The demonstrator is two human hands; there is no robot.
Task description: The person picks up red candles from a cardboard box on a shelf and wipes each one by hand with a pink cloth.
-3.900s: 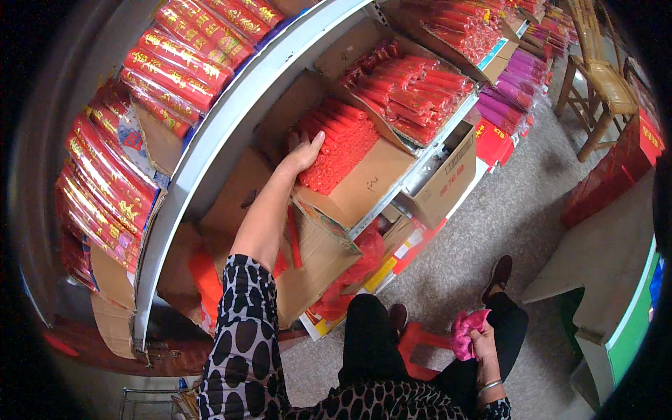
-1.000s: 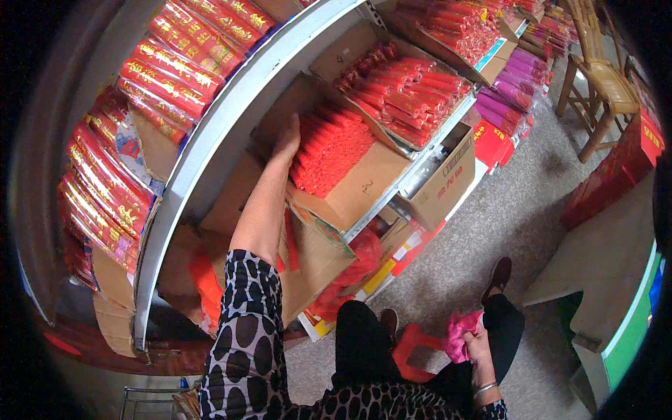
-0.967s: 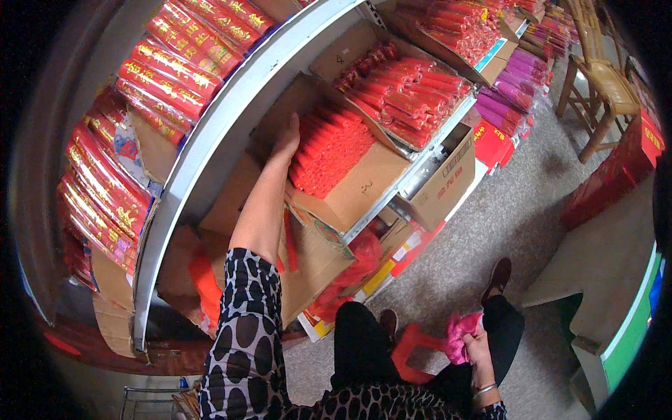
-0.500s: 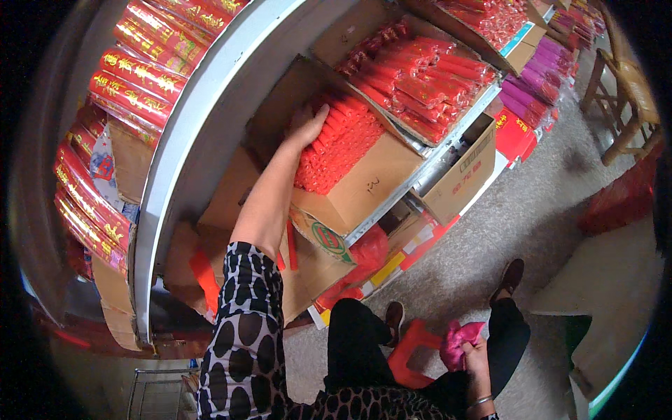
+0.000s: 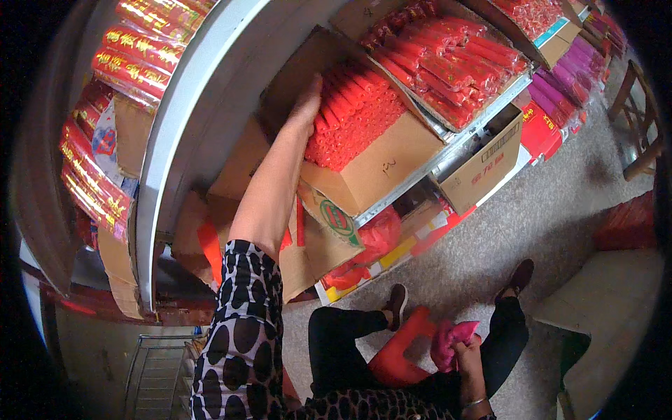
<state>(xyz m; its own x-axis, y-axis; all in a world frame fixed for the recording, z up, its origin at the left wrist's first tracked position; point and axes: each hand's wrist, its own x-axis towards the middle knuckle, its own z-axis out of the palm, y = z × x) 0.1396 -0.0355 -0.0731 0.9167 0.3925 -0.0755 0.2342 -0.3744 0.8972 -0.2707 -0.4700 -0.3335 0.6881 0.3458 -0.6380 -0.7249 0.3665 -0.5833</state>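
Note:
My left hand (image 5: 305, 108) reaches into an open cardboard box (image 5: 381, 161) on a shelf. It lies along the left side of a stack of slim red candle-like sticks (image 5: 357, 115), its visible fingers stretched out and the rest hidden from view. No stick shows in its grasp. Low in front of my body, above the red plastic stool, my right hand (image 5: 470, 353) is closed on a crumpled bright pink bundle (image 5: 446, 346), cloth or thin plastic.
A second box of plastic-wrapped red sticks (image 5: 451, 63) stands beyond the first. Purple packets (image 5: 567, 80) lie farther right. Below the shelf is another cardboard carton (image 5: 483, 168). Red gold-printed rolls (image 5: 140, 63) fill the upper left. A red stool (image 5: 402, 357) stands between my legs.
My left hand has shifted from the top of the stack to its left side, deeper in the box. The view has tilted slightly. My right hand keeps hold of the pink bundle.

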